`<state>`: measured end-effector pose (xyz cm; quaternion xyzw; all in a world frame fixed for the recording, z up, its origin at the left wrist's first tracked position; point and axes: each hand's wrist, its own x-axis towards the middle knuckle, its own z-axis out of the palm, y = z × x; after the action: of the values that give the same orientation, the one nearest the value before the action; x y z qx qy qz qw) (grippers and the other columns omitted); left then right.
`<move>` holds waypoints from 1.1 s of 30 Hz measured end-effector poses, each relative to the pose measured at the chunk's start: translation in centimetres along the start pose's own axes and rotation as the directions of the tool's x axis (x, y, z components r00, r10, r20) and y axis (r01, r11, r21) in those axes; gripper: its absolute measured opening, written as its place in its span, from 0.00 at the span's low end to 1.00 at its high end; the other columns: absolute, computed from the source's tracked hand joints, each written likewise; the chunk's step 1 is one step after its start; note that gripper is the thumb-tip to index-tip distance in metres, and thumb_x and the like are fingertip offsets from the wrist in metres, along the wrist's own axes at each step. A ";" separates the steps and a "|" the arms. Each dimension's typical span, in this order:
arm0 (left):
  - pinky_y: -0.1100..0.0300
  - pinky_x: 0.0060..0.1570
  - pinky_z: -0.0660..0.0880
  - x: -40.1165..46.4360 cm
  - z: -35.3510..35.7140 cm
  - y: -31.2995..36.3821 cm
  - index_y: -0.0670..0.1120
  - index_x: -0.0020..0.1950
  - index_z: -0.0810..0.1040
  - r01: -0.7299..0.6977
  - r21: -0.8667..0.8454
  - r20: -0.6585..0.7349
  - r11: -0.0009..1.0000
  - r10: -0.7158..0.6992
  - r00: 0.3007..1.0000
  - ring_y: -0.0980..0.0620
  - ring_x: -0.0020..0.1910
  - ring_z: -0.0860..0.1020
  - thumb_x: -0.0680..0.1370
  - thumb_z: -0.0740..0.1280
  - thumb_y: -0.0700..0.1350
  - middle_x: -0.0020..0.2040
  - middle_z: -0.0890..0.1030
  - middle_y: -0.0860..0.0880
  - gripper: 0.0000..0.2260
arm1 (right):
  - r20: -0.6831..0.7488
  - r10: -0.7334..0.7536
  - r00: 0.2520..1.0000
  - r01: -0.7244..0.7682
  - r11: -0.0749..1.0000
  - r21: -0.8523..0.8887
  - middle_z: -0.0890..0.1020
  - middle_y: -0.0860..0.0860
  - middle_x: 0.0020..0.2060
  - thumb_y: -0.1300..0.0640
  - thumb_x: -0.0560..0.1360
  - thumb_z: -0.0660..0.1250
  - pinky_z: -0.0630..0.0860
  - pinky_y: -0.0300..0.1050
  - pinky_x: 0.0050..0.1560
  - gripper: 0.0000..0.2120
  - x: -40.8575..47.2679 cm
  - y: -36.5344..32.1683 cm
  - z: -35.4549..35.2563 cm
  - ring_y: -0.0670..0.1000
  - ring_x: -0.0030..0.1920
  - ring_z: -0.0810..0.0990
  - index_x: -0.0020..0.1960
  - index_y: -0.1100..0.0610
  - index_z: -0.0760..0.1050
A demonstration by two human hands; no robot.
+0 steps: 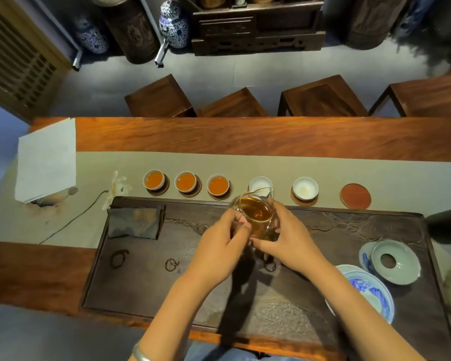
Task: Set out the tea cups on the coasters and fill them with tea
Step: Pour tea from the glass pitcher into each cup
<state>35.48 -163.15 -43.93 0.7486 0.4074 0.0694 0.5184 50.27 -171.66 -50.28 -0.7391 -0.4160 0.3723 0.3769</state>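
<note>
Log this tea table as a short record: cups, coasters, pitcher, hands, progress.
filled cups: three, at the left of the row
empty cups: two, fourth and fifth, on coasters
bare coaster: one red coaster, far right, no cup
glass pitcher: holds amber tea, spout toward the fourth cup
left hand: grips the pitcher
right hand: grips the pitcher
progress: three of five cups filled

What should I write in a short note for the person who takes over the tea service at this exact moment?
Left hand and right hand: both hold the clear glass pitcher of amber tea, spout over the fourth white cup.
Done: three white cups on the left are full, on coasters.
Left: fill the fourth cup and the fifth white cup; the round red coaster has no cup yet.
</note>
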 end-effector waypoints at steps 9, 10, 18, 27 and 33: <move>0.61 0.40 0.71 2.1 -1.5 -1.2 0.54 0.49 0.74 0.038 -0.009 0.036 0.999 -0.037 0.999 0.62 0.35 0.73 0.80 0.62 0.50 0.36 0.77 0.57 0.03 | -0.031 0.108 0.994 -0.105 0.990 0.089 0.78 0.33 0.52 0.38 0.59 0.75 0.72 0.22 0.44 0.40 1.4 -0.1 1.6 0.26 0.50 0.76 0.66 0.40 0.63; 0.60 0.41 0.72 2.5 -1.6 -1.2 0.55 0.49 0.74 0.038 -0.010 0.039 0.999 -0.038 0.999 0.62 0.36 0.74 0.80 0.62 0.50 0.37 0.78 0.56 0.03 | -0.028 0.118 0.993 -0.115 0.989 0.089 0.78 0.33 0.51 0.37 0.58 0.75 0.72 0.22 0.43 0.41 1.7 0.0 1.7 0.27 0.49 0.76 0.67 0.41 0.63; 0.54 0.44 0.78 5.1 -2.2 -1.2 0.55 0.50 0.74 0.081 0.003 0.077 0.997 -0.081 0.994 0.58 0.39 0.78 0.81 0.61 0.51 0.40 0.80 0.55 0.04 | -0.021 0.196 0.980 -0.190 0.969 0.157 0.77 0.34 0.50 0.31 0.56 0.72 0.70 0.21 0.41 0.45 3.7 0.9 2.3 0.25 0.48 0.75 0.68 0.43 0.64; 0.57 0.42 0.74 7.2 -2.4 -1.2 0.53 0.52 0.75 0.086 0.042 0.088 0.995 -0.090 0.992 0.58 0.38 0.77 0.81 0.61 0.51 0.40 0.81 0.54 0.05 | -0.010 0.261 0.965 -0.252 0.941 0.227 0.81 0.37 0.51 0.29 0.56 0.73 0.74 0.30 0.44 0.39 5.0 1.7 3.1 0.32 0.48 0.80 0.63 0.37 0.64; 0.62 0.40 0.73 7.7 -2.6 -1.4 0.53 0.52 0.76 0.098 0.046 0.085 0.994 -0.101 0.991 0.61 0.36 0.76 0.81 0.62 0.51 0.38 0.80 0.55 0.05 | -0.009 0.269 0.963 -0.261 0.941 0.216 0.81 0.37 0.52 0.30 0.57 0.74 0.76 0.35 0.48 0.35 5.3 2.1 3.4 0.35 0.49 0.81 0.60 0.34 0.64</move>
<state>38.38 -155.85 -46.34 0.7402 0.4227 0.0023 0.5229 49.99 -166.78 -54.84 -0.7509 -0.2633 0.4475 0.4082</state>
